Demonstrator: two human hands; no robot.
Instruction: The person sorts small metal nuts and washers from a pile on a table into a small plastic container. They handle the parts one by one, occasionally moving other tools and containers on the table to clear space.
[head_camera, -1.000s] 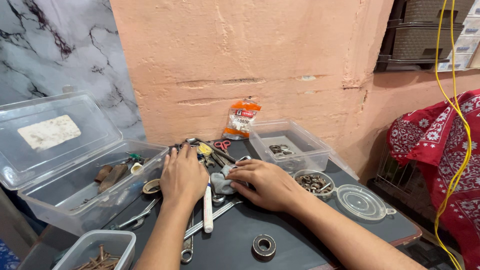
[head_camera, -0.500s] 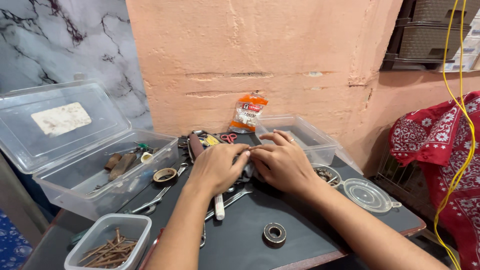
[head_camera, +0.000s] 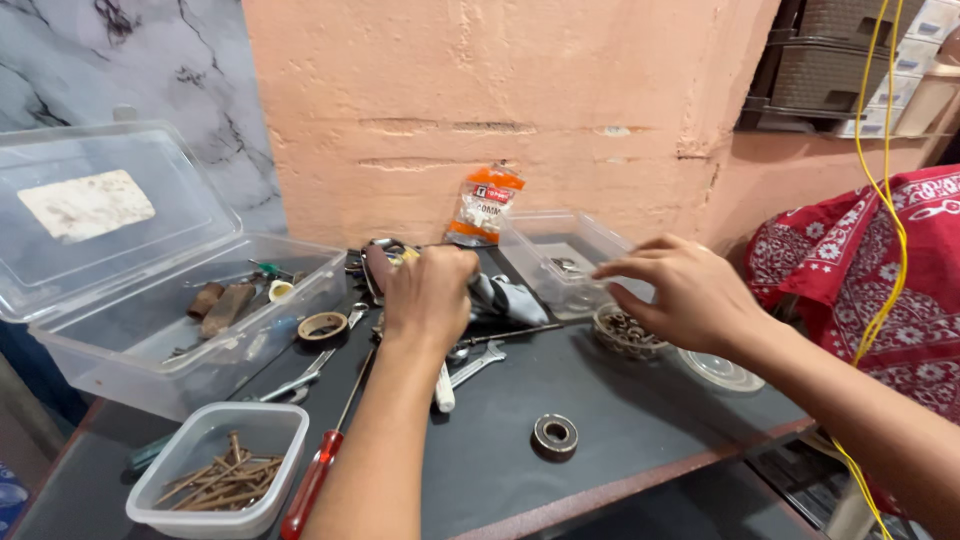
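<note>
Over the round dish (head_camera: 622, 330), the right hand (head_camera: 680, 290) has lifted away.

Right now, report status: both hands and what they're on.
Left hand closed on grey tool bundle. Right hand open, hovering over round tub of small parts. Wrenches and bearing lie nearby.

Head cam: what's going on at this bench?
A person is sorting through tools on a dark table. The left hand is closed over the tool pile; what it grips is hidden. The right hand hovers open above a small round tub of metal bits, beside a clear box.
</note>
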